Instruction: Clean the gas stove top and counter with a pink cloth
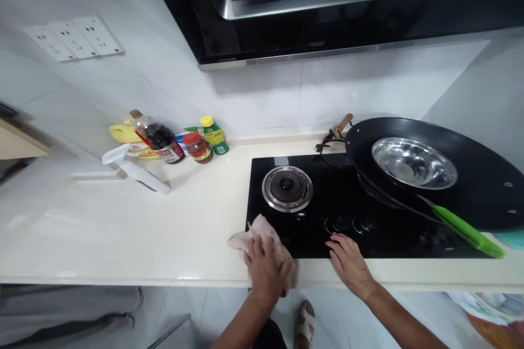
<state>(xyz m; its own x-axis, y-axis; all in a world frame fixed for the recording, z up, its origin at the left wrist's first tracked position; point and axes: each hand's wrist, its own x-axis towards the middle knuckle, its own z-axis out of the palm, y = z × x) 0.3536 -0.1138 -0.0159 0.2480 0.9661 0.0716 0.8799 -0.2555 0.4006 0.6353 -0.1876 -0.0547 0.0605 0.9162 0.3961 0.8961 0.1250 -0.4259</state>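
A pale pinkish cleaning cloth (pixel 262 229) lies bunched over the front left corner of the black glass gas stove (pixel 311 234). My left hand (pixel 264 270) presses down on the cloth, fingers curled into its folds. Close to the stove's control knobs (pixel 347 224), my right hand (pixel 347 262) rests on the front edge of the glass with its fingers stretched out, holding nothing. Behind the cloth, the left burner (pixel 287 189) is bare, with a metal ring around it.
A large black wok (pixel 487 191) covers the right burner, holding a steel bowl (pixel 413 163) and a green-handled utensil (pixel 466 229). A white spray bottle (pixel 137 169) stands on the counter (pixel 196 234). Behind it are a sauce jar (pixel 197 147) and several bottles. Overhead hangs the range hood (pixel 335 32).
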